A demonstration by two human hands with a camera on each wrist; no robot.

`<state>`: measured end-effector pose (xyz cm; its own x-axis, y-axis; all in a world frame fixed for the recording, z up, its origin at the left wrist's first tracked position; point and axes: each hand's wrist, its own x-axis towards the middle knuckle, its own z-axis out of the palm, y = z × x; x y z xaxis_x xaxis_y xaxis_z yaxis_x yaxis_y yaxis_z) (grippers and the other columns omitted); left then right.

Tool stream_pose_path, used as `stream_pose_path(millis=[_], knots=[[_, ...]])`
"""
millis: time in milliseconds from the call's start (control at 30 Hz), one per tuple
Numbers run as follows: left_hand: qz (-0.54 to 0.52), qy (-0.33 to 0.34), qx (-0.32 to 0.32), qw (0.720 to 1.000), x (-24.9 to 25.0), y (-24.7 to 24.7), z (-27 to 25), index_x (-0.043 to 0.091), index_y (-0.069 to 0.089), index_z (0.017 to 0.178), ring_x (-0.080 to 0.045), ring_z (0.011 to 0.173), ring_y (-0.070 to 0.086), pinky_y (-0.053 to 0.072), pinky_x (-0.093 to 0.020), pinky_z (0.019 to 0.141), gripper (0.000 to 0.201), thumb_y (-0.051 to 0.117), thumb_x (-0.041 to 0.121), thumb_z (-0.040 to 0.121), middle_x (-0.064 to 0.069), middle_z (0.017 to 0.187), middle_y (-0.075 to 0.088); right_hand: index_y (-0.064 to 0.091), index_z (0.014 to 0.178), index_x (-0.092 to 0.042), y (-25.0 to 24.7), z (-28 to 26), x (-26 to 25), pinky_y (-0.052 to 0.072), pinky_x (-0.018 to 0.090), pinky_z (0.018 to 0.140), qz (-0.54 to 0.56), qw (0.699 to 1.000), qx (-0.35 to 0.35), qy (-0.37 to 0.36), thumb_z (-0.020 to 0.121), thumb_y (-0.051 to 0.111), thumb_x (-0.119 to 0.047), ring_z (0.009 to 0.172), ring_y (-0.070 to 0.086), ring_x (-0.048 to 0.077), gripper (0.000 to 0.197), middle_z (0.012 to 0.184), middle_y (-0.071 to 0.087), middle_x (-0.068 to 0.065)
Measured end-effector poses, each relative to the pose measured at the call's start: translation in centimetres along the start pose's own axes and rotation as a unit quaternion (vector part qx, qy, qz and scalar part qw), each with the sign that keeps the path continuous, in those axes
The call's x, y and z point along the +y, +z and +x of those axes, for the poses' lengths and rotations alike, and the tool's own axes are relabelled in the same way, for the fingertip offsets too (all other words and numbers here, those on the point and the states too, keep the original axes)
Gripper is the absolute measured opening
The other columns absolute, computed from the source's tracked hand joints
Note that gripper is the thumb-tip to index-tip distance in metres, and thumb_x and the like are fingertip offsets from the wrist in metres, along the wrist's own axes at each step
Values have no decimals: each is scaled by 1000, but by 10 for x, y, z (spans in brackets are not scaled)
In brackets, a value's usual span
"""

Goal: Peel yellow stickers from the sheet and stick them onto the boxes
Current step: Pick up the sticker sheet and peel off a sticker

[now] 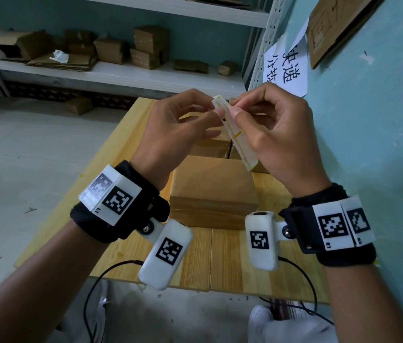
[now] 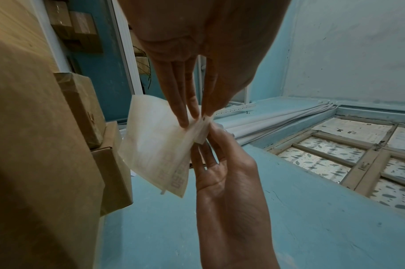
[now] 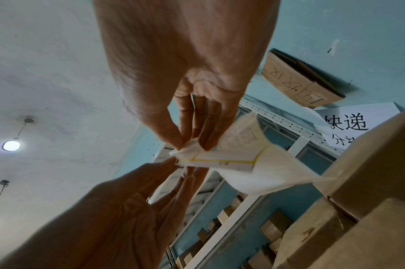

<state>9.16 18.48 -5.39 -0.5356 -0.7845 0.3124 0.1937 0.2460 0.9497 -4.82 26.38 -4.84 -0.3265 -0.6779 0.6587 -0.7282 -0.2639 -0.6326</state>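
Observation:
Both hands hold a pale sticker sheet (image 1: 235, 137) with thin yellow lines up above the table. My left hand (image 1: 216, 114) pinches its upper edge between thumb and forefinger. My right hand (image 1: 234, 108) pinches the top corner from the other side, thumb on the front. In the right wrist view, the right fingertips (image 3: 182, 143) nip a small lifted white corner of the sheet (image 3: 243, 163). The left wrist view shows the sheet (image 2: 155, 145) hanging bent under the left fingers (image 2: 184, 116). A brown cardboard box (image 1: 213, 191) sits on the table under the hands, with more boxes (image 1: 211, 146) behind it.
The wooden table (image 1: 222, 258) stands against a blue wall (image 1: 381, 134) on the right, which carries a paper sign (image 1: 288, 68). A white shelf (image 1: 111, 73) with cardboard boxes runs along the back. Grey floor lies to the left. Cables hang off the table's near edge.

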Motion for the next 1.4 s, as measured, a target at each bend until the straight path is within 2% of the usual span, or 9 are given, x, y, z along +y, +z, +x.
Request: stream_pose_path(millis=[200,367,567,733,833,967,1033,1233,1400], knots=[[-11,-3,-3,1000,1,-1,-1,4,61,88,-18,89,73,58,-27,77,7,64,9,90,-13,102,69,68,92,-5,0,0,0,58,34,81,-15,1000,5,1,91,67,-16,87,68,12,12,93,71,3],[-29,-7,8,1000,2,-1,-1,3,58,93,-19,86,71,57,-25,73,5,61,7,93,-19,102,69,67,91,-8,0,0,0,58,36,81,-13,1000,9,13,91,66,-17,87,68,12,9,94,71,3],[-38,-9,13,999,1,-1,-1,5,53,96,-13,77,69,56,-26,68,6,59,5,93,-9,90,71,65,91,-11,1,-1,-2,57,33,80,-21,1000,4,18,91,65,-18,82,66,10,7,88,68,-1],[-30,-16,25,999,3,-1,-2,10,51,90,-27,81,68,55,-54,77,10,60,8,93,-16,92,71,65,90,-10,1,-1,-1,56,28,77,-15,1000,8,14,91,64,-15,79,65,9,5,86,67,-1],[-31,-22,32,999,5,-1,-3,9,50,91,-30,82,68,54,-56,79,10,60,9,94,-16,93,70,64,90,-10,1,-1,-1,56,28,77,-16,1000,8,16,91,64,-15,80,65,12,5,86,67,1],[-40,-27,45,998,7,-1,-4,11,50,90,-45,90,65,48,-64,82,10,58,8,94,-32,103,64,62,88,-13,1,0,1,56,33,76,-12,1000,14,16,91,63,-16,81,66,16,5,86,67,2],[-46,-30,46,997,8,-2,-4,12,49,89,-40,85,63,47,-66,81,12,58,7,95,-30,98,64,61,87,-13,1,0,1,56,34,76,-9,1000,15,14,91,63,-16,80,66,17,5,85,67,3],[-52,-42,34,997,6,1,-4,10,45,101,-28,73,67,53,-58,73,9,53,11,98,-6,76,70,63,90,-6,3,0,0,55,35,77,-5,1000,15,9,91,62,-16,79,65,16,10,84,66,2],[-49,-59,28,997,4,1,-3,7,48,111,-27,83,70,54,-57,83,17,56,12,97,-12,90,71,61,92,-5,6,-2,-2,53,25,76,-2,1000,-8,3,93,61,-13,80,62,10,8,85,63,-1]])
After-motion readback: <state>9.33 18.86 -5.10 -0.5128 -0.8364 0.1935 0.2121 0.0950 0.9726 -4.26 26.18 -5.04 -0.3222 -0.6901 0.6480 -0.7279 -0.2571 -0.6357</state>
